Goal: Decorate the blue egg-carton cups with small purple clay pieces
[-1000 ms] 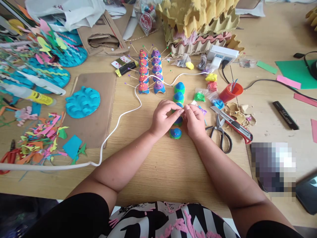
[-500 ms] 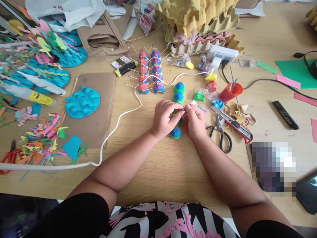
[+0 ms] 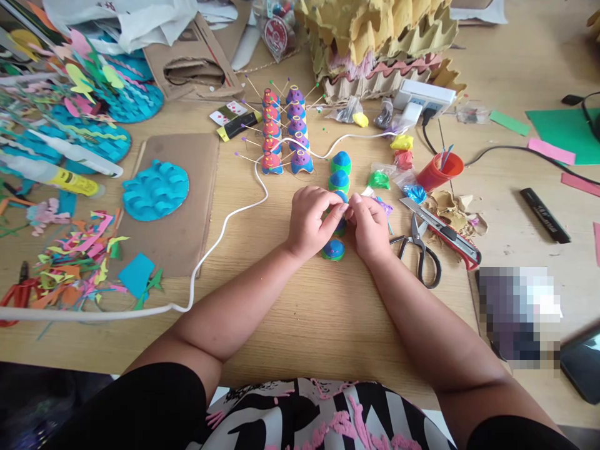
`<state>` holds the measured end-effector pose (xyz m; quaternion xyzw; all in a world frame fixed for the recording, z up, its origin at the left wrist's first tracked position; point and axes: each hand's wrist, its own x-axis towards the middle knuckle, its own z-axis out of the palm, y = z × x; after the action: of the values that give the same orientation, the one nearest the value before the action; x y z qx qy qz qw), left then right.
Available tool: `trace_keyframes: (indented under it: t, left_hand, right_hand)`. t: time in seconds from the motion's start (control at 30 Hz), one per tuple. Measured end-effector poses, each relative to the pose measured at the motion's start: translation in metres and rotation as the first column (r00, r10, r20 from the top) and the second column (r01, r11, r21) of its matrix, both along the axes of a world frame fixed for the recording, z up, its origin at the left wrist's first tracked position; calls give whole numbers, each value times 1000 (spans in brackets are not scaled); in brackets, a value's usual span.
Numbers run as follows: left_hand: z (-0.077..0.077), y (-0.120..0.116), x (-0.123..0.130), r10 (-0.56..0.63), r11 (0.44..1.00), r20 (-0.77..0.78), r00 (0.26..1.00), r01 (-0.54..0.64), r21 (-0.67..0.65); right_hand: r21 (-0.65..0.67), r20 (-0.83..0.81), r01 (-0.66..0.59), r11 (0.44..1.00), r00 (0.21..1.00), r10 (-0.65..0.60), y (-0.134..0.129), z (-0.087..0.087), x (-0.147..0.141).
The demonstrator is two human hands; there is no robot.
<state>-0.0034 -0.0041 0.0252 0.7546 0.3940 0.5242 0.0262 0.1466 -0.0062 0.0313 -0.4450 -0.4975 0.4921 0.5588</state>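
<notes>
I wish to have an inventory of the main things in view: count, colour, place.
domes: about five, blue and green, centre
red figures: one row, red and blue, back left of domes
purple figures: one row, purple and blue, beside red figures
egg cartons: one stack, yellowish, far centre
power strip: one, white, near egg cartons
cable: one, white, left to centre
cup: one, orange, right of domes
scissors: one pair, black handles, before cup
box cutter: one, red and grey, by scissors
blue disc: one, blue, on cardboard
paper scraps: many, multicoloured, left
left hand and right hand: one each, bare, centre
sleeves: two, black, bottom
</notes>
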Motion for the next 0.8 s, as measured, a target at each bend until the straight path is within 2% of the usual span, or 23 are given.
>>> trace_keyframes:
  t: [0.23, 0.5, 0.8]
  left_hand:
    - [0, 0, -1, 14, 1000, 17, 1000, -14, 11]
    - [2, -4, -1, -10, 991, 21, 1000, 13, -137]
    - [-1, -3, 1, -34, 996, -20, 999, 33, -80]
  right_hand:
    - [1, 3, -19, 1000, 1000, 19, 0, -1, 1]
    - [29, -3, -13, 999, 1000, 13, -1, 2, 1]
    - [20, -9, -23, 1000, 1000, 24, -3, 0, 1]
